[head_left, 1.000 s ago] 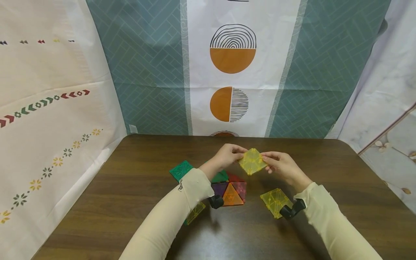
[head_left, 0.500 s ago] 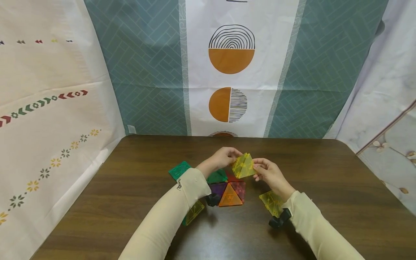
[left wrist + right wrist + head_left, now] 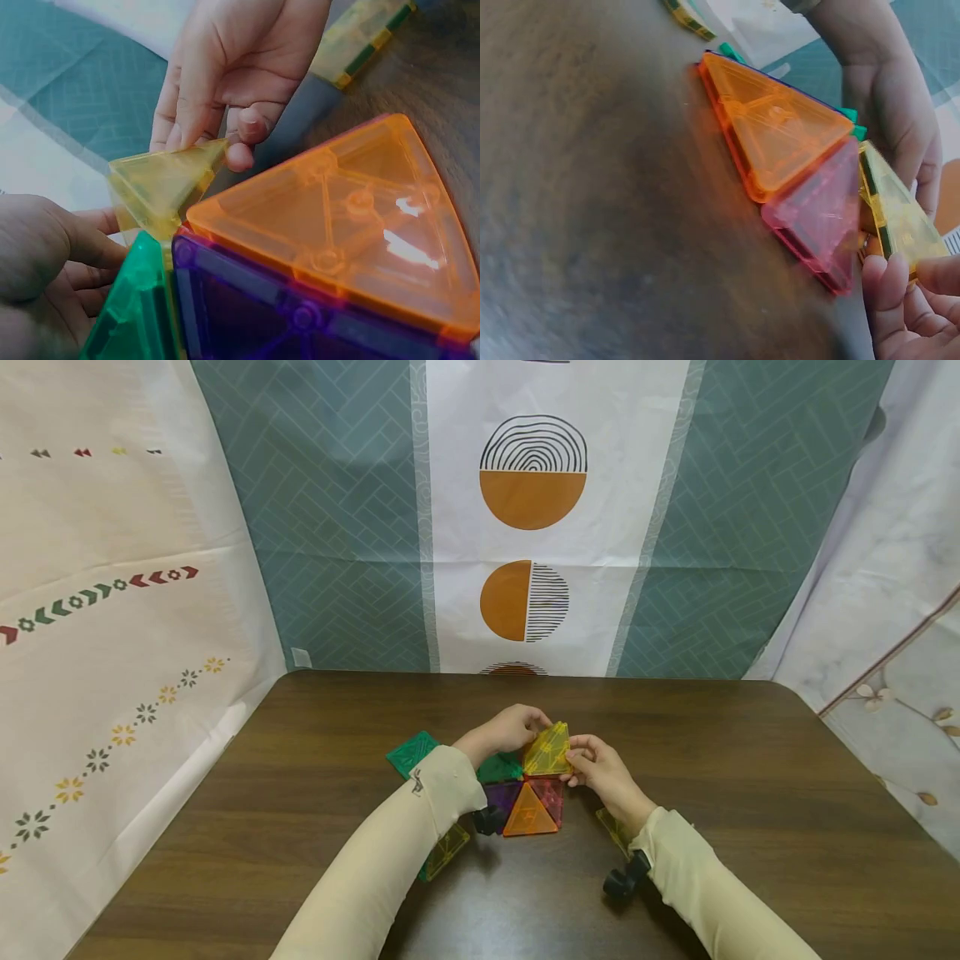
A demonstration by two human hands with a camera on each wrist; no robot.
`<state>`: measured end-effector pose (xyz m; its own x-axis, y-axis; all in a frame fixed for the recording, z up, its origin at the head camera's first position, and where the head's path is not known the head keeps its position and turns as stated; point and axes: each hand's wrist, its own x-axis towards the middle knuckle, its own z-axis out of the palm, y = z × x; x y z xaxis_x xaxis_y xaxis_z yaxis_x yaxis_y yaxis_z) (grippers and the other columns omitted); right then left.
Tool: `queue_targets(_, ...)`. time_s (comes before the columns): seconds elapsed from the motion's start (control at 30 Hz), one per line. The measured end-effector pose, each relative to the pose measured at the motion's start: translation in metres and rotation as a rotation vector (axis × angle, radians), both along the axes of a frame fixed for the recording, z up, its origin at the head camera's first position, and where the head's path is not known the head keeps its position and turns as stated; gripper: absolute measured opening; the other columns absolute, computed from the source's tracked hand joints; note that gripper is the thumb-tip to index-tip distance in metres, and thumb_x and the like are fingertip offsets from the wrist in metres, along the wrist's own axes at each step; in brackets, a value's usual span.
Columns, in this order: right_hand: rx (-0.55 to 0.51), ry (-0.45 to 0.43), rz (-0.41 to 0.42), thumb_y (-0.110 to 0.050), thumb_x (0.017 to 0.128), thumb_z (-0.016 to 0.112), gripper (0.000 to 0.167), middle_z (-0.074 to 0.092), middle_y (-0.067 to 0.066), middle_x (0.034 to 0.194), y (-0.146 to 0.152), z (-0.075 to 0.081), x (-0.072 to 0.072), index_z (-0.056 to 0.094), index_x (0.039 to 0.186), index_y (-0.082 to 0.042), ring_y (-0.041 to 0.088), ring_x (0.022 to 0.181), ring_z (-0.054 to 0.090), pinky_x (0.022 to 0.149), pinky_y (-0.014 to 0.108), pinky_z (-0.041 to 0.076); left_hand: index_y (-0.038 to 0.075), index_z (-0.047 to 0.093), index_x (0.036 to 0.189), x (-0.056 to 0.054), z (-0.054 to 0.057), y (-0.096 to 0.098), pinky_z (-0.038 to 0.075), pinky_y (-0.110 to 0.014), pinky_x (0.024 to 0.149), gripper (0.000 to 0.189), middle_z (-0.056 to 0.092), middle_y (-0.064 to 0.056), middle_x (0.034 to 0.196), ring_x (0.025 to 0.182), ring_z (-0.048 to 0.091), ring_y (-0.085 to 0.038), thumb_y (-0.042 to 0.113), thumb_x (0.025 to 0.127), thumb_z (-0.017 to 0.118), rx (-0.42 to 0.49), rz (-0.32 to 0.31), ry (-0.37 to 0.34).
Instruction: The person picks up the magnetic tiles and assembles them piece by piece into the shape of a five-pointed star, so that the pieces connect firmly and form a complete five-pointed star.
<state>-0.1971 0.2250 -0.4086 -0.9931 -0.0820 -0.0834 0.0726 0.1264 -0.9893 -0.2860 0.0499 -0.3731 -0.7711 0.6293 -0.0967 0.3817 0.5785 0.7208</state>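
Observation:
Both hands hold a folded pair of translucent yellow triangular magnetic tiles (image 3: 548, 750) over the back of a cluster of coloured tiles. My left hand (image 3: 512, 728) grips its far left side, the fingers partly behind it in the left wrist view. My right hand (image 3: 606, 768) pinches its right corner between thumb and fingers (image 3: 891, 281). In front stand an orange triangle tile (image 3: 337, 217), a purple one (image 3: 262, 307) and a pink one (image 3: 817, 214), tilted together. A green tile (image 3: 135, 300) stands beside my left fingers. The yellow pair's lower edge is right at the cluster's top.
A green tile (image 3: 412, 752) lies to the left, partly under the left sleeve. Yellow and green tiles (image 3: 446, 853) lie nearer the front. Another yellow tile (image 3: 613, 828) is partly hidden by the right forearm. The wooden table (image 3: 225, 852) ends at hanging cloths.
The yellow tiles have gone from a raised diamond to a folded shape, moving left and down onto the cluster's back. My right hand moved left with them; the left hand lowered slightly.

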Motion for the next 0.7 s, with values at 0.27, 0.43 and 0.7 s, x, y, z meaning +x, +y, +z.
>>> queue_targets(0.27, 0.08, -0.012, -0.018, -0.006, 0.101, 0.043, 0.03, 0.062, 0.01, 0.099, -0.0023, -0.0037, -0.0008, 0.041, 0.127, 0.008, 0.007, 0.068, 0.062, 0.055, 0.019, 0.047, 0.004, 0.066, 0.118, -0.0006, -0.0019, -0.0011, 0.05, -0.027, 0.075, 0.03, 0.065, -0.014, 0.11, 0.082, 0.053, -0.017, -0.003, 0.095, 0.049, -0.053, -0.024, 0.03)
queue_targets(0.43, 0.148, 0.002, -0.021, -0.009, 0.101, 0.047, 0.031, 0.064, 0.016, 0.106, -0.0015, -0.0038, -0.0014, 0.043, 0.127, 0.007, 0.008, 0.067, 0.063, 0.05, 0.022, 0.044, 0.004, 0.065, 0.119, 0.0008, 0.0001, -0.0012, 0.048, -0.025, 0.075, 0.03, 0.064, -0.014, 0.12, 0.084, 0.053, -0.018, -0.002, 0.095, 0.048, -0.076, -0.037, 0.045)
queue_targets(0.7, 0.212, -0.009, -0.039, -0.011, 0.099, 0.05, 0.029, 0.068, 0.009, 0.097, -0.0009, -0.0037, -0.0025, 0.049, 0.123, 0.004, 0.009, 0.061, 0.06, 0.044, 0.021, 0.036, 0.006, 0.067, 0.115, 0.0035, 0.0015, -0.0017, 0.048, -0.023, 0.069, 0.026, 0.066, -0.012, 0.115, 0.078, 0.055, -0.016, 0.001, 0.095, 0.05, -0.104, -0.008, 0.063)
